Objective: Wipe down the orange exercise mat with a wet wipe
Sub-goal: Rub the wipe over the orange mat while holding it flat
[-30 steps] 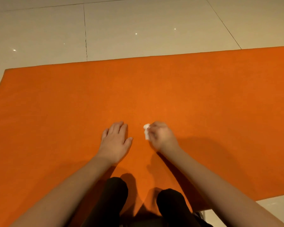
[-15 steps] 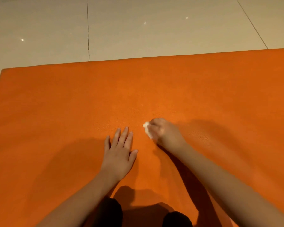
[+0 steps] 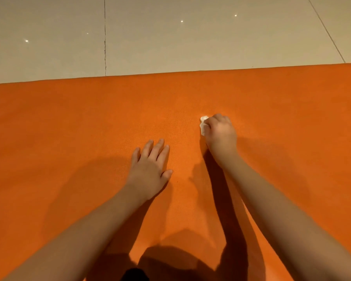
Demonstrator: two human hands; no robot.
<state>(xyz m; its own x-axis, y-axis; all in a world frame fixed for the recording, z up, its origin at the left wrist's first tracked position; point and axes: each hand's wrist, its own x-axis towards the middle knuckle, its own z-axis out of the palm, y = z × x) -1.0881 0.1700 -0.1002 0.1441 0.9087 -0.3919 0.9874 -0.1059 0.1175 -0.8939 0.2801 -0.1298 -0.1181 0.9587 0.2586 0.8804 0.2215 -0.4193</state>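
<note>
- Head view, scene: the orange exercise mat (image 3: 69,138) lies flat on a pale tiled floor (image 3: 170,47) and fills most of the frame. Its far edge and far-left corner are visible. The person leans over it from the near side.
- Head view, right hand (image 3: 221,136): fingers are curled, and the grip is closed around a bunched white wet wipe (image 3: 203,125). Only a small fold shows past the knuckles on the left side. The wipe is pressed onto the mat, mid-width and past the centre toward the far edge.
- Head view, left hand (image 3: 150,169): palm down, fingers straight and slightly spread, flat on the mat. Its grip is open, holding nothing. It sits nearer the body than the right hand and apart from it, and looks like a brace.
- Step in hand (judgement): a wiping stroke is under way on the central strip. No wet sheen is readable, so I cannot tell how much of the mat has been covered.
- Next move (judgement): keep downward pressure and sweep on to the far edge or sideways, overlapping passes. The wad is small, so it may need unfolding.
- Change against 0.5 s ago: the right hand and wipe have travelled away from the body and slightly right, widening the gap to the left hand. The left hand has crept forward a little, still flat. The dark clothing (image 3: 135,274) at the bottom edge shows less.
</note>
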